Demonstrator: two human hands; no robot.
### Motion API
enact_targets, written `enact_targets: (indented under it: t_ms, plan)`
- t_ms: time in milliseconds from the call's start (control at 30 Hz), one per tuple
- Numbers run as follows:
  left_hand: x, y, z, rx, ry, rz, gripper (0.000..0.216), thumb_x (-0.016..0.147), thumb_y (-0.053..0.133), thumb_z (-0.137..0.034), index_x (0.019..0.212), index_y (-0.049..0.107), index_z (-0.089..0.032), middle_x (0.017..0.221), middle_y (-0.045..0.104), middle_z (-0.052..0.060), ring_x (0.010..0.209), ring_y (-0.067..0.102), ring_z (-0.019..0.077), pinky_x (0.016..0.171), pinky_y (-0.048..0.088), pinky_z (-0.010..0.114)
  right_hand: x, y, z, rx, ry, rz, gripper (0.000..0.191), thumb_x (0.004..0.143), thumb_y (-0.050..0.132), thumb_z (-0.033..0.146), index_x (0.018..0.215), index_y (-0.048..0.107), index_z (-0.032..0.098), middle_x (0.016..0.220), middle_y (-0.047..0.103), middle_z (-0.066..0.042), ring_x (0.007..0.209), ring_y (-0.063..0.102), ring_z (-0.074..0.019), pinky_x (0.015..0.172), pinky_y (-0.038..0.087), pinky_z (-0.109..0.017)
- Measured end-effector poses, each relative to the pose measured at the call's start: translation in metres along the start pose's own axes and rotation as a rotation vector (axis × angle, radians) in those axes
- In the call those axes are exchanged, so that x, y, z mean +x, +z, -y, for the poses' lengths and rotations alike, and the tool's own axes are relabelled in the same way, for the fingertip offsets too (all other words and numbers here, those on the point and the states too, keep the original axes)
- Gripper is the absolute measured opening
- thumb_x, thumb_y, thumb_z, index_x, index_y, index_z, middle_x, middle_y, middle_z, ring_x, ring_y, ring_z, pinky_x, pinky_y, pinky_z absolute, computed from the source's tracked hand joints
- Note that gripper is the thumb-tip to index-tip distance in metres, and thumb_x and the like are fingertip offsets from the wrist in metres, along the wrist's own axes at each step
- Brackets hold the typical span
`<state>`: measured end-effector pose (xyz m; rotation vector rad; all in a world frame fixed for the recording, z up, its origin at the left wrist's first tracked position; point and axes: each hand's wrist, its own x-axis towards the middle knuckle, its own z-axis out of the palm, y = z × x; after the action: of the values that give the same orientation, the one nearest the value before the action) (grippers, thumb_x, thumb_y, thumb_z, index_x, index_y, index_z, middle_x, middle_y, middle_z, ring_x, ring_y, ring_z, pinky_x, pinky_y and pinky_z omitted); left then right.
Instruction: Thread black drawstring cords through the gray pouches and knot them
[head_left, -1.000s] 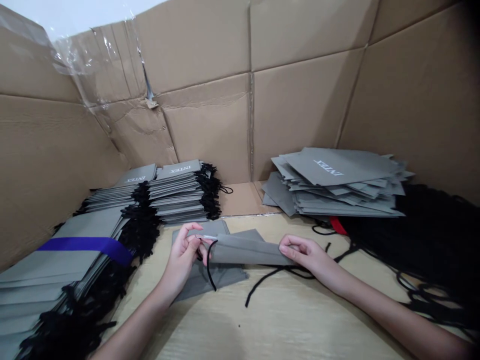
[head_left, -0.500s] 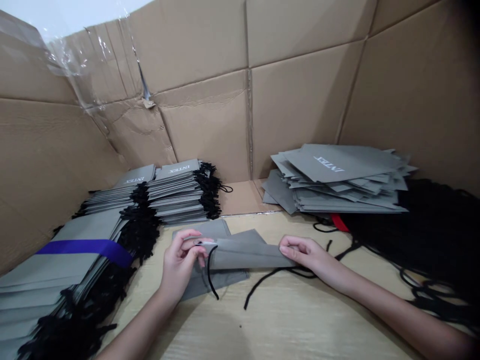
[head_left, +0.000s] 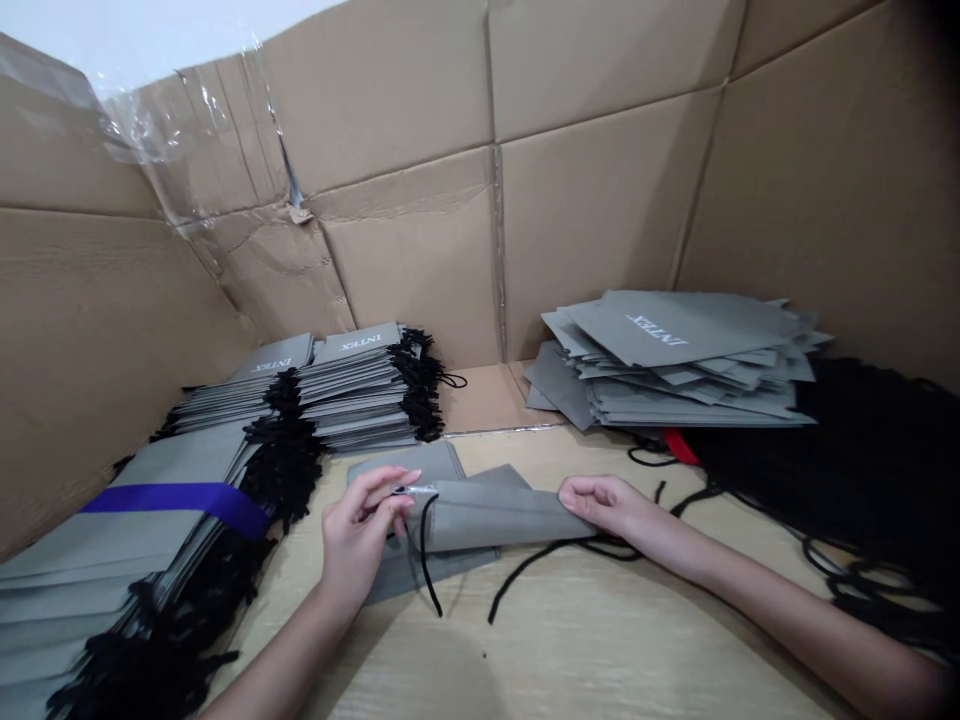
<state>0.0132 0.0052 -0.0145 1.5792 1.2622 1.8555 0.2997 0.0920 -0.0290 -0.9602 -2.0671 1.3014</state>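
A grey fabric pouch (head_left: 502,515) is stretched between my two hands above the table. My right hand (head_left: 604,505) pinches its right end between thumb and fingers. At the left end, my left hand (head_left: 360,525) grips a slim shiny tool (head_left: 412,490) whose far end enters the pouch's upper edge; its exact kind is unclear. A black cord (head_left: 426,560) hangs down from that same corner. Another length of black cord (head_left: 517,575) trails from beneath the right end. More grey pouches (head_left: 420,575) lie flat on the table underneath.
Stacked corded pouches (head_left: 352,390) stand at the back left, and a bundle with a purple band (head_left: 172,500) lies nearer. A loose pile of grey pouches (head_left: 690,350) sits back right, beside a heap of black cords (head_left: 855,470). Cardboard walls (head_left: 420,230) enclose the table (head_left: 570,640).
The fingers of my left hand have shifted slightly away from the pouch, uncovering more of the shiny tool. My right hand keeps its hold.
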Motion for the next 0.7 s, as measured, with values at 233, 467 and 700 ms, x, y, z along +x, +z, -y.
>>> enact_targets:
  t_ms: [233, 467, 700]
  plan:
    - [0.001, 0.003, -0.004, 0.014, -0.071, -0.099, 0.012, 0.070, 0.065, -0.015, 0.082, 0.062, -0.018, 0.082, 0.074, 0.003, 0.059, 0.068, 0.0158, 0.059, 0.055, 0.025, -0.002, 0.001, 0.009, 0.004, 0.050, 0.011, 0.048, 0.079, 0.045, 0.064, 0.065, 0.043, 0.019, 0.060, 0.025, 0.005, 0.052, 0.023, -0.0099, 0.047, 0.014, -0.025]
    - [0.000, 0.006, -0.008, 0.017, -0.102, -0.119, 0.018, 0.070, 0.065, -0.014, 0.087, 0.065, -0.019, 0.082, 0.075, 0.003, 0.082, 0.070, 0.0214, 0.075, 0.055, 0.030, -0.002, 0.001, 0.005, 0.050, 0.090, 0.058, 0.047, 0.080, 0.046, 0.061, 0.059, 0.033, 0.020, 0.054, 0.020, 0.007, 0.048, 0.019, -0.0088, 0.046, 0.011, -0.026]
    - [0.010, 0.000, -0.011, 0.041, -0.184, 0.014, 0.007, 0.065, 0.068, -0.015, 0.067, 0.074, -0.019, 0.080, 0.075, 0.005, 0.079, 0.069, 0.0235, 0.077, 0.054, 0.034, 0.000, 0.004, 0.000, 0.007, 0.125, 0.021, 0.053, 0.073, 0.046, 0.069, 0.056, 0.032, 0.021, 0.052, 0.022, 0.007, 0.045, 0.020, -0.0090, 0.045, 0.012, -0.025]
